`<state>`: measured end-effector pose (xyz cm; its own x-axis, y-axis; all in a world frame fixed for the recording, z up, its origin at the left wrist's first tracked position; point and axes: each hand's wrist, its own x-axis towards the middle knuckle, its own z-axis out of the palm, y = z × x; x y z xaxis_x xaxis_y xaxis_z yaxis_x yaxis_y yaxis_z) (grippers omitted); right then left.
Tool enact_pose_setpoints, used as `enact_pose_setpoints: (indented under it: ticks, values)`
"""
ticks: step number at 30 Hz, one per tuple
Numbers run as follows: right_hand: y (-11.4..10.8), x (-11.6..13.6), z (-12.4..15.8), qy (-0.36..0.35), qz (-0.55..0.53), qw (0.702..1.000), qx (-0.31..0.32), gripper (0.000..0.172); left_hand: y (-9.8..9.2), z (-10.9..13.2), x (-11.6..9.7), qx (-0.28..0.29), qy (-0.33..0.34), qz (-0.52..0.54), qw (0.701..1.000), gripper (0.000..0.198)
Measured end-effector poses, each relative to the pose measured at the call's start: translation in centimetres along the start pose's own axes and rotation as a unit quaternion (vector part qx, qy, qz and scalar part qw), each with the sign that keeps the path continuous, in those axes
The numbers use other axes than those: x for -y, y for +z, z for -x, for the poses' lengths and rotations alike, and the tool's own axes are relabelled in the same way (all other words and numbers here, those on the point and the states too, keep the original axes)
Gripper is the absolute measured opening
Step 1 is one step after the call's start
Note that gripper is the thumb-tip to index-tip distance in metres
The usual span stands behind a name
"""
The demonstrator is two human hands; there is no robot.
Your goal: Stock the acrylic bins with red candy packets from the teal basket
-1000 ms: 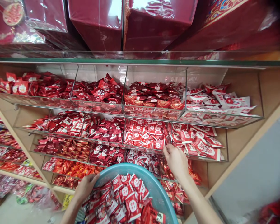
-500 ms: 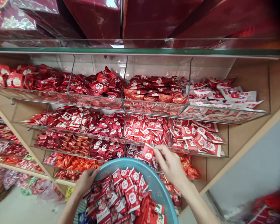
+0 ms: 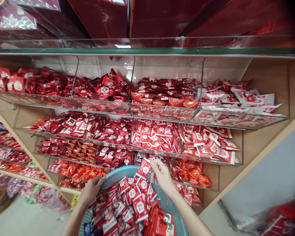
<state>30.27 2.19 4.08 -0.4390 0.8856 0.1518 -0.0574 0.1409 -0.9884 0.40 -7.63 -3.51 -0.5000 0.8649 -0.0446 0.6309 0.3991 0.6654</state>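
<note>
My left hand (image 3: 92, 189) grips the left rim of a teal plastic basket (image 3: 172, 209) heaped with red and white candy packets (image 3: 132, 206). My right hand (image 3: 161, 175) pinches one red packet (image 3: 144, 168) by its corner and holds it just above the far side of the basket. Directly behind it stand tiered clear acrylic bins (image 3: 162, 113) full of similar red packets.
A glass shelf (image 3: 147, 50) with dark red gift boxes (image 3: 100, 16) runs overhead. Wooden shelf sides (image 3: 260, 144) frame the bins on the right. More candy bins (image 3: 7, 154) sit at the far left, with loose packets on the floor (image 3: 36, 196).
My right hand pulled one red packet out of the middle bin row and brought it down and left, over the basket. The left hand stayed on the rim.
</note>
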Motion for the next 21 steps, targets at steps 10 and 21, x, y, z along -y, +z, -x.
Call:
enact_pose_setpoints:
  ticks: [10,21]
  values:
    - [1.2,-3.0,1.0,0.193,-0.354,0.912,-0.078,0.032,-0.2,0.1,0.1,0.002,0.002,0.010,1.000,0.044]
    - [0.6,-3.7,2.0,0.220,-0.099,0.970,0.034,0.040,-0.5,0.2,-0.4,0.004,0.013,0.017,1.000,0.041]
